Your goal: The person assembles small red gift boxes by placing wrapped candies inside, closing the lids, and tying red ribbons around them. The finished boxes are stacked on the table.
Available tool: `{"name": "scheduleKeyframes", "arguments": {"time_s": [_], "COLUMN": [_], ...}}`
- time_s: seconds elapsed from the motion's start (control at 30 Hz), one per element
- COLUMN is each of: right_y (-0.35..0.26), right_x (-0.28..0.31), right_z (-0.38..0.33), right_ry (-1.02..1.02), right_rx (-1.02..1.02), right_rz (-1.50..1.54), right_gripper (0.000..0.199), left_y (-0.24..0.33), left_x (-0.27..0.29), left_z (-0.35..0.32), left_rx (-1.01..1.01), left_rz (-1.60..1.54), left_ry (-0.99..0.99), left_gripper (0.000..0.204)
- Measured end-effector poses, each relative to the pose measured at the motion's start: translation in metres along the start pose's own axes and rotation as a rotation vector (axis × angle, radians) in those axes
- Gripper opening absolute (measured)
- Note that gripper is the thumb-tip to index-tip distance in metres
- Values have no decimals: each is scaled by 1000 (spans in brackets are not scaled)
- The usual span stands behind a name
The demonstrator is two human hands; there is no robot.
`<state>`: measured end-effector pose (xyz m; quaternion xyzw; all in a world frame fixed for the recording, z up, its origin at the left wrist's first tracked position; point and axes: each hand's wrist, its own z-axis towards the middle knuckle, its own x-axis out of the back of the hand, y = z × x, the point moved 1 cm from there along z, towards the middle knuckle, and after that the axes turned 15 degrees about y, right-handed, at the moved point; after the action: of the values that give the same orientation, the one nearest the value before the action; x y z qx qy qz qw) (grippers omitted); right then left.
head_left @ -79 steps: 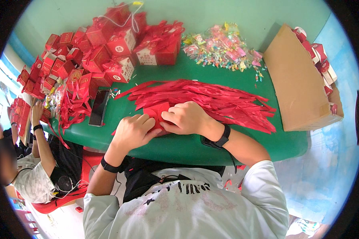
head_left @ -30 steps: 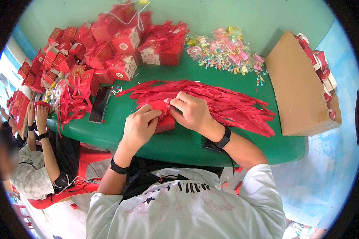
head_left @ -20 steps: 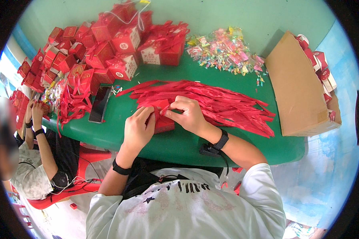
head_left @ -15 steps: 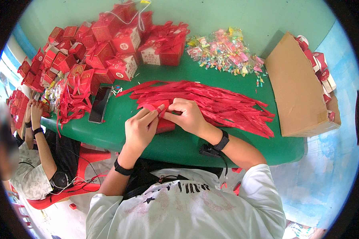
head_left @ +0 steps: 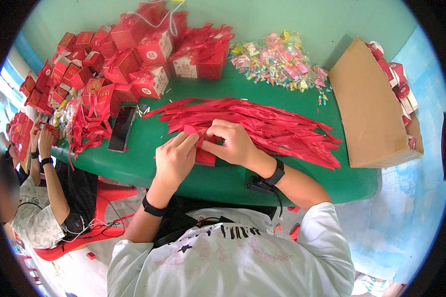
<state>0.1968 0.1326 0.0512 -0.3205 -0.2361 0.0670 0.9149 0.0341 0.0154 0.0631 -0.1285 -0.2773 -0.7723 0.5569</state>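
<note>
Red gift box point(head_left: 206, 159) near the front edge of the green surface point(head_left: 302, 186), between the person's hands.
Left hand point(head_left: 176, 157) nearly closed, fingertips pinching red ribbon point(head_left: 201, 141) on top of the box; right hand point(head_left: 231, 143) loosely curled, thumb and forefinger pinched on ribbon too. Knot state hidden by fingers. Loose ribbon strips point(head_left: 277, 129) just beyond, smartphone point(head_left: 122, 127) to the left, wrapped candies point(head_left: 281, 63) farther back, cardboard carton point(head_left: 364, 109) right.

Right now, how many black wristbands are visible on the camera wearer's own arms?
2: the left wristband is around the wrist behind the left hand; the right wristband is around the wrist behind the right hand. The sleeves could hide more.
</note>
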Motion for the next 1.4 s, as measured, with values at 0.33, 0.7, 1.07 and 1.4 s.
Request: {"name": "scheduleKeyframes", "arguments": {"time_s": [0.33,0.7,1.07,1.4], "right_y": [-11,-15,-18,-8], "right_x": [3,-1,4,15], "right_z": [3,2,0,9], "right_ry": [-43,9,72,108], "right_rx": [203,378,433,492], "right_rz": [-112,-208,-333,-393], "right_gripper": [15,12,13,14], "left_y": [1,-11,-13,-32], "left_x": [10,9,4,15], "left_z": [11,15,10,11], "left_rx": [-173,-177,247,382], "left_rz": [64,-50,-254,-298], "left_ry": [-35,-34,-85,-184], "left_gripper": [16,12,9,10]}}
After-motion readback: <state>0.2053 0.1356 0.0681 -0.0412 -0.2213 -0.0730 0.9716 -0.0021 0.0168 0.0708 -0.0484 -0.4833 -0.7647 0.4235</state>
